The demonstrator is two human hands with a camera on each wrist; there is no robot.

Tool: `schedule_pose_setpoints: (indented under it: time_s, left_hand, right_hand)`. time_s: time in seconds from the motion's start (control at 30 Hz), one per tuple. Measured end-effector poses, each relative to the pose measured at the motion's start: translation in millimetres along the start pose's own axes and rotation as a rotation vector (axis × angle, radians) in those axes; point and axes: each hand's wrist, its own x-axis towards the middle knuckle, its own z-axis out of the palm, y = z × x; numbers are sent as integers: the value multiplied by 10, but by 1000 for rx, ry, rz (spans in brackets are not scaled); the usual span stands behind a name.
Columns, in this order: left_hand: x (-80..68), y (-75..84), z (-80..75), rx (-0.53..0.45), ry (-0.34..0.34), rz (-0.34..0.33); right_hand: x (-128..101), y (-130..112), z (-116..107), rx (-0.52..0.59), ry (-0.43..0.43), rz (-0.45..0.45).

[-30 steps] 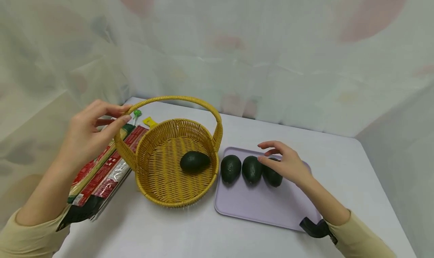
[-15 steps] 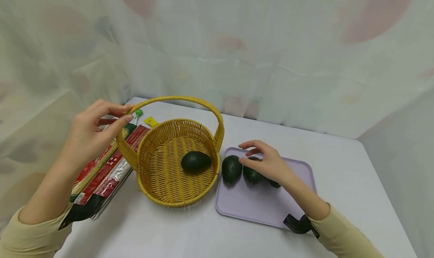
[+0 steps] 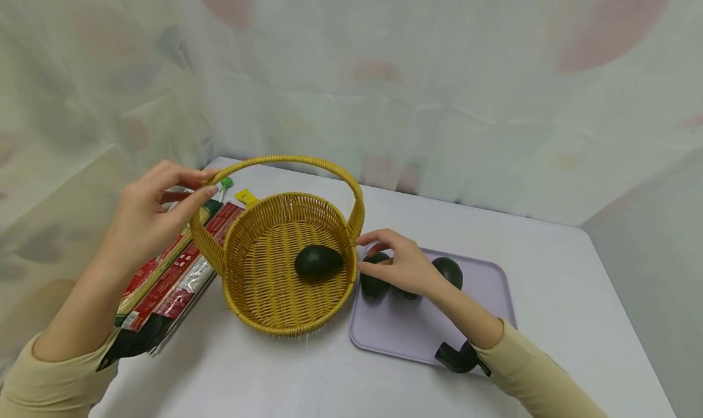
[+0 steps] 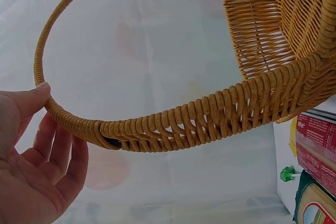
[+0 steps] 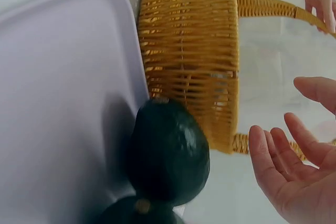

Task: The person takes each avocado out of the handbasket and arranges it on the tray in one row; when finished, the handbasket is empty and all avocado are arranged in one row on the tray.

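A yellow wicker basket (image 3: 263, 308) stands mid-table with one dark avocado (image 3: 318, 262) inside. My left hand (image 3: 207, 183) holds its arched handle (image 4: 173, 124), which runs between thumb and fingers, the thumb tip pressed on it. To the right lies a lilac tray (image 3: 417, 335). My right hand (image 3: 364, 254) hovers over the tray's leftmost avocado (image 3: 373, 284), beside the basket wall. In the right wrist view that hand (image 5: 281, 106) is spread open, close to the avocado (image 5: 168, 153) and apart from it. A second avocado (image 3: 449, 270) lies further right; a third is mostly hidden under my hand.
Long red and green food packets (image 3: 165, 271) lie left of the basket, partly under my left forearm. A pale patterned curtain hangs behind the white table (image 3: 555, 296). A black strap (image 3: 456, 357) sits on my right wrist.
My right hand has moved left across the tray, from the rightmost avocado to the leftmost one by the basket. The left hand and the basket have stayed put.
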Motion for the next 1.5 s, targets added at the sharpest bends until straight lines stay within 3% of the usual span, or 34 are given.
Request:
schedule_pose_setpoints:
  time_s: [0.23, 0.37, 0.53, 0.93, 1.27, 1.5]
  left_hand:
    - [9, -3, 5, 0, -5, 3]
    - [11, -3, 4, 2, -7, 2]
    - [17, 1, 1, -3, -7, 3]
    - [25, 9, 7, 3, -10, 18]
    - [23, 8, -2, 2, -15, 16]
    - [14, 10, -10, 7, -19, 1]
  right_hand:
    - [131, -37, 160, -7, -121, -140]
    - [215, -76, 239, -106, -159, -226]
    - [350, -144, 324, -225, -200, -249]
    - [704, -369, 408, -465, -395, -176]
    - [959, -490, 429, -573, -559, -48]
    - [1100, -477, 485, -626, -635, -15]
